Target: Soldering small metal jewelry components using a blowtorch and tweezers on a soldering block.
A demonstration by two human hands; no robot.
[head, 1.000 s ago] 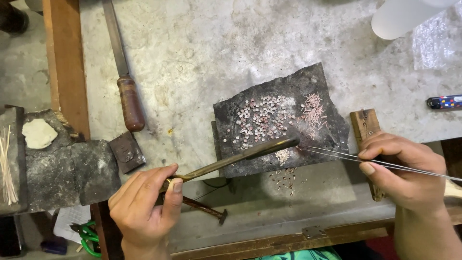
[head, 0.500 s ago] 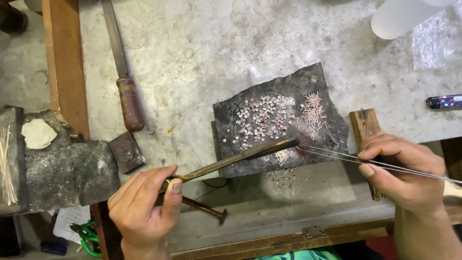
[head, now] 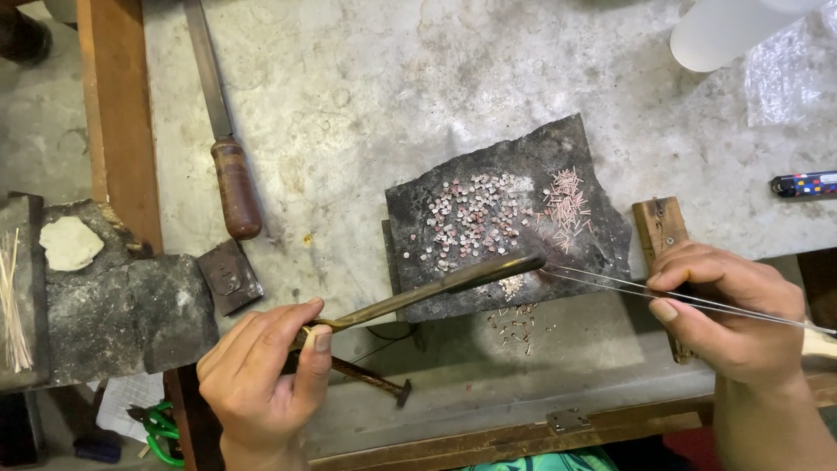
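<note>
- fingers of the left hand (head: 261, 379), low in the frame left of centre, pinch the near end of a long brass-coloured rod (head: 436, 288): thumb on top, forefinger curled under, the rest folded below.
- fingers of the right hand (head: 728, 305), at the lower right, press together around two thin wires (head: 610, 283), thumb against the bent forefinger; the wires run left from the grip and their far ends trail off the right edge.
- rod and wire tips meet at the lower right edge of a dark slab (head: 514, 218) in the middle of the frame; whether they touch each other or the slab, i cannot tell.
- on the slab, a patch of many small pinkish pieces (head: 475, 214) lies at the centre and a cluster of short pinkish sticks (head: 567, 205) to its right, so a good stock looks already cut and laid out.
- just below the slab, on the grey bench (head: 366, 105), a few tiny bent bits (head: 519, 318) lie scattered; by my reading only a handful are made and much of the stock on the slab is still untouched.
- left wrist comes up from the bottom edge, palm turned inward, with the rod slanting up and to the right.
- right forearm enters from the lower right corner, knuckles up, hand resting over a small wooden block (head: 658, 231).
- elsewhere: a file with a wooden handle (head: 231, 179) in the upper left, a white cup (head: 724, 30) at the upper right, a small hammer (head: 375, 384) below the rod.
</note>
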